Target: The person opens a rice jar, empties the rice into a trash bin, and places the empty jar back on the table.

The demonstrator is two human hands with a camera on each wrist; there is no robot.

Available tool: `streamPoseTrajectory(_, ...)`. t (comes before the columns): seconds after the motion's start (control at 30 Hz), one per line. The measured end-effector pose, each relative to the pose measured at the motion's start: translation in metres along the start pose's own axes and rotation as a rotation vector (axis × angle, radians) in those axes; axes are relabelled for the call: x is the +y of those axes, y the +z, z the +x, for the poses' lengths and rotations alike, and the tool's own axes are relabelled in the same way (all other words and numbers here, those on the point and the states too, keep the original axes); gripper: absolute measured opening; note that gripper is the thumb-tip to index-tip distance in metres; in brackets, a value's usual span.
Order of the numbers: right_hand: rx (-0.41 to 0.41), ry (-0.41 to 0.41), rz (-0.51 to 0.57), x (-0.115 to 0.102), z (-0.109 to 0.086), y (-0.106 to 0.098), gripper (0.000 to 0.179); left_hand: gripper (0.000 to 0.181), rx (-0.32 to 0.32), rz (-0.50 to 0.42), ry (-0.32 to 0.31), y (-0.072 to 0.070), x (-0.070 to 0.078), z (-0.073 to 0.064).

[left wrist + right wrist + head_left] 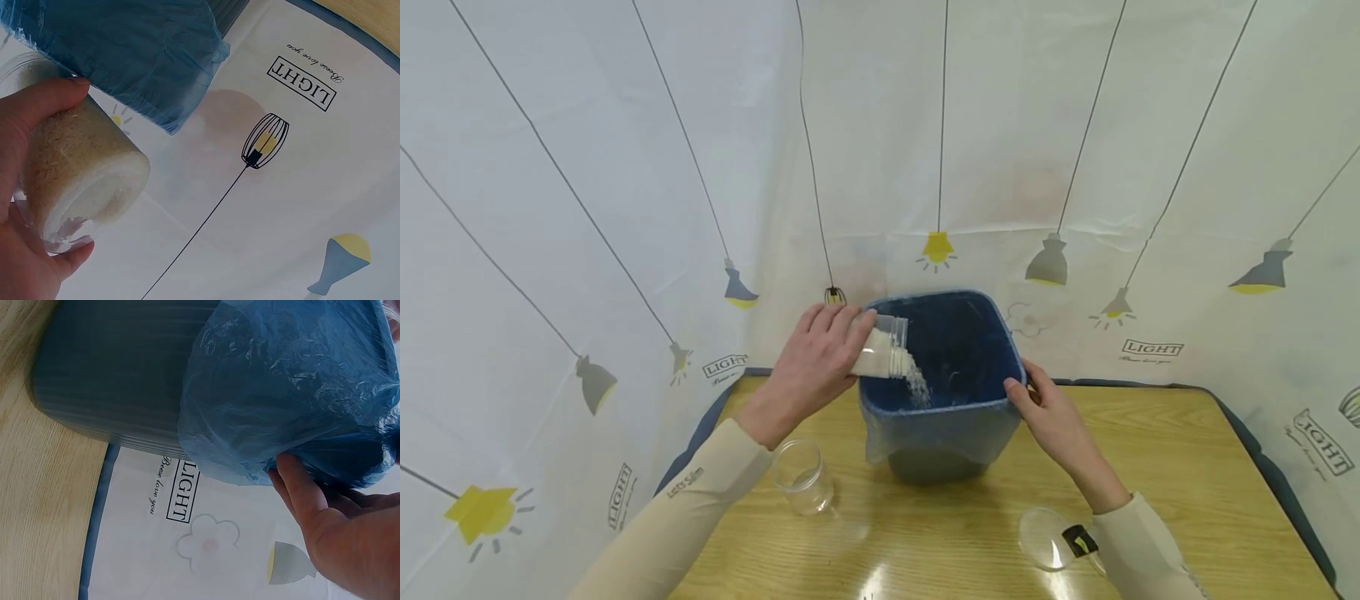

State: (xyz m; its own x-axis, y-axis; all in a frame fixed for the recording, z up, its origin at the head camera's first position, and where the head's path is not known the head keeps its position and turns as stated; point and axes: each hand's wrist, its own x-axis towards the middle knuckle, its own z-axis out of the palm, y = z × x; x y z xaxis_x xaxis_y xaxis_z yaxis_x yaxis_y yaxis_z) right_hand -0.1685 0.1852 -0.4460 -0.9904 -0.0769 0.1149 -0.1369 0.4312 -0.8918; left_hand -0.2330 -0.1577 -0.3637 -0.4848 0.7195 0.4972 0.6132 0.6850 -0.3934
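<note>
My left hand (818, 358) grips a clear plastic jar (877, 354), tilted on its side over the near left rim of a blue trash bin (940, 458). White rice grains (916, 385) stream from the jar's mouth into the bin. In the left wrist view the thumb and fingers wrap round the jar (87, 162), rice showing through its wall. A thin blue bag (281, 387) lines the bin and folds over its rim. My right hand (1058, 421) holds the bin's right rim, thumb on the near side, fingers at the bag.
An uncapped clear jar (805, 479) stands on the wooden table (940, 550), left of the bin. Near my right sleeve lies a round clear lid (1043, 537). White sheeting (880, 125) printed with lamps surrounds the table behind and at the sides.
</note>
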Motion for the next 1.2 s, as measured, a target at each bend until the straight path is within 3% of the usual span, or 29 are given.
streamPoseTrajectory(0.6,-0.020,-0.010,0.045,0.0010,0.0007,0.0006,0.066,0.068,0.007,0.040,0.021,0.0012,0.0014,0.0031)
streamPoseTrajectory(1.07,-0.018,0.003,0.031,0.0008,0.0009,0.0006,0.067,0.081,0.007,0.043,0.030,-0.0011,0.0015,0.0062)
streamPoseTrajectory(1.2,-0.019,0.005,0.027,0.0004,0.0006,0.0006,0.067,0.077,0.003,0.043,0.034,-0.0004,0.0018,0.0065)
